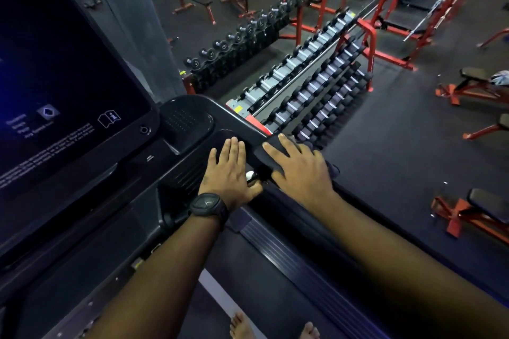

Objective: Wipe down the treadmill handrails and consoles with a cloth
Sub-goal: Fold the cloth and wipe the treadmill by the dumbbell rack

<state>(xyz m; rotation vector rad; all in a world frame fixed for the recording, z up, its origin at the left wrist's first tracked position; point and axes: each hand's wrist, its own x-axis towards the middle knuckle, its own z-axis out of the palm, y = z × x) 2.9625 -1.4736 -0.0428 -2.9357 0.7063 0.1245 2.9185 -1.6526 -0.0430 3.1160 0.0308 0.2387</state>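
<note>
Guessing this is mid-job: all the action sits at the right corner of the treadmill console [187, 124], where it meets the right handrail [283, 198]. No streaks or dust show, so I honestly can't tell what's already wiped. My bet is the big screen [55, 63] and the far side are left to do. Left grip [228, 170] lies flat on the console, fingers straight, holding nothing. Right grip [300, 170] is spread flat too, pressing a dark thing I take for the cloth [268, 158], draped over the rail's front end and not clutched.
</note>
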